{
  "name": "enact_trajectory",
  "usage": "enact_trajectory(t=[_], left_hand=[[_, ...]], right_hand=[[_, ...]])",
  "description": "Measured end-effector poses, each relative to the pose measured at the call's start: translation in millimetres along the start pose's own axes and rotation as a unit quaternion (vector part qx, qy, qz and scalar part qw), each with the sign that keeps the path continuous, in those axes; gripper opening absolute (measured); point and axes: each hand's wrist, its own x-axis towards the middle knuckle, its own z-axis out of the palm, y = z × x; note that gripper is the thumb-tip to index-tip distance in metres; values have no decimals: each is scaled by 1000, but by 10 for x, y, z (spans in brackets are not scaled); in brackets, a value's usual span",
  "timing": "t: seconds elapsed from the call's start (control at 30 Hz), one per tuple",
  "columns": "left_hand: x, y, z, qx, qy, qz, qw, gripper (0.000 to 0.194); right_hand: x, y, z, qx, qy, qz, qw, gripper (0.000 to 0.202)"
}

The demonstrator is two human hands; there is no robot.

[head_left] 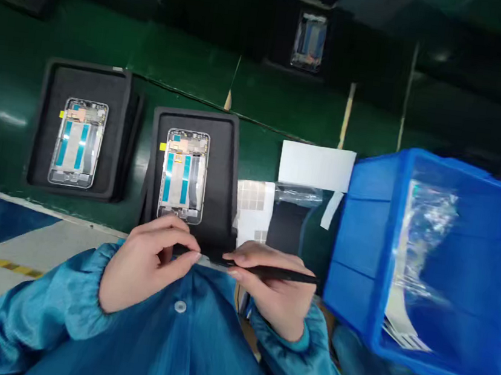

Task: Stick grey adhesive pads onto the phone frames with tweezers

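Note:
My right hand [273, 281] grips a thin black tool [285, 274], which looks like tweezers, its tip pointing left. My left hand [150, 260] is pinched just left of that tip, around a small pale piece [207, 261] too small to make out. Both hands are in front of the near edge of a black tray [219, 177]. On this tray lies an opened phone frame [183, 173] with blue strips and a yellow tab. A second black tray [115, 134] to the left holds a similar phone frame [79, 143].
A blue bin [362, 225] with clear plastic and pale strips stands at the right. Between it and the tray lie a white card [316, 166], a sheet of square labels [253, 197] and a black pad [285, 228]. More phone frames [310, 41] are farther back.

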Motion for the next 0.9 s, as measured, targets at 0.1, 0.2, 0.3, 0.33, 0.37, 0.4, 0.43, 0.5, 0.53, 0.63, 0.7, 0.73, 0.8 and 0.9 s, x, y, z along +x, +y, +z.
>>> enact_trajectory(t=[0.1, 0.2, 0.3, 0.33, 0.37, 0.4, 0.43, 0.5, 0.53, 0.63, 0.7, 0.73, 0.8, 0.9], left_hand=[[45, -135, -113, 184, 78, 53, 978, 19], [113, -248, -202, 326, 65, 109, 937, 25], [167, -293, -223, 358, 35, 138, 923, 23], [174, -291, -213, 353, 34, 145, 924, 21], [177, -285, -199, 346, 34, 150, 926, 20], [175, -276, -182, 339, 32, 153, 928, 20], [170, -267, -166, 332, 31, 155, 930, 19], [162, -260, -148, 313, 34, 154, 937, 19], [163, -265, -148, 302, 42, 150, 940, 20], [193, -319, -175, 290, 102, 126, 943, 24], [231, -373, -193, 308, 158, 99, 933, 28], [252, -400, -197, 317, 180, 86, 927, 30], [287, -447, -190, 324, 207, 67, 921, 34], [311, -493, -154, 320, 219, 54, 920, 37]], right_hand=[[27, 20, 29, -29, 45, 15, 998, 16], [157, 36, 102, -81, 105, 30, 991, 13], [407, 40, 231, -133, 148, 43, 979, 11], [504, 41, 278, -143, 153, 45, 977, 10], [601, 44, 325, -148, 153, 46, 976, 10], [692, 49, 368, -148, 150, 45, 977, 10], [774, 57, 405, -144, 141, 46, 978, 11], [901, 80, 459, -134, 117, 51, 983, 11], [945, 93, 478, -132, 104, 54, 984, 11], [1016, 126, 513, -140, 79, 58, 985, 11], [1038, 139, 532, -148, 74, 58, 985, 11], [1047, 142, 542, -149, 73, 60, 984, 11], [1063, 146, 561, -153, 69, 63, 984, 11], [1083, 146, 582, -157, 63, 65, 983, 10]])
